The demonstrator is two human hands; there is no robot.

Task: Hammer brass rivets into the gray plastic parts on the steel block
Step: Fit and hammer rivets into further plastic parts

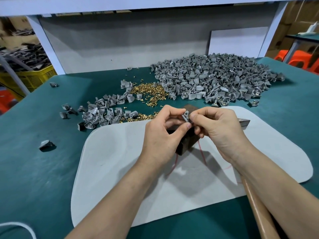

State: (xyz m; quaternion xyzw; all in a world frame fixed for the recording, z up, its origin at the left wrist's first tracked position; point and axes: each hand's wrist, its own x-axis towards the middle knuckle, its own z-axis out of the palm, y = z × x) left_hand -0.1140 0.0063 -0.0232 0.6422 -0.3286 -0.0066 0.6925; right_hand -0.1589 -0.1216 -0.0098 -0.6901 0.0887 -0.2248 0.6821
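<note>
My left hand (165,131) and my right hand (219,128) meet above the dark steel block (185,144) on the white mat (120,169). Between the fingertips of both hands is one gray plastic part (186,116), held just above the block. Whether a brass rivet is in my right fingers is hidden. Loose brass rivets (150,94) lie behind the hands. A large pile of gray parts (215,78) lies at the back right, a smaller pile (103,112) at the left. The hammer lies at the right, its head (245,122) beside my right hand and its wooden handle (257,211) under my right forearm.
The bench has a green surface (34,169). Stray gray parts (45,144) lie on it at the left. A white panel (238,42) leans at the back right. A yellow crate (29,78) stands off the bench at the far left. Thin red strings (201,150) lie on the mat.
</note>
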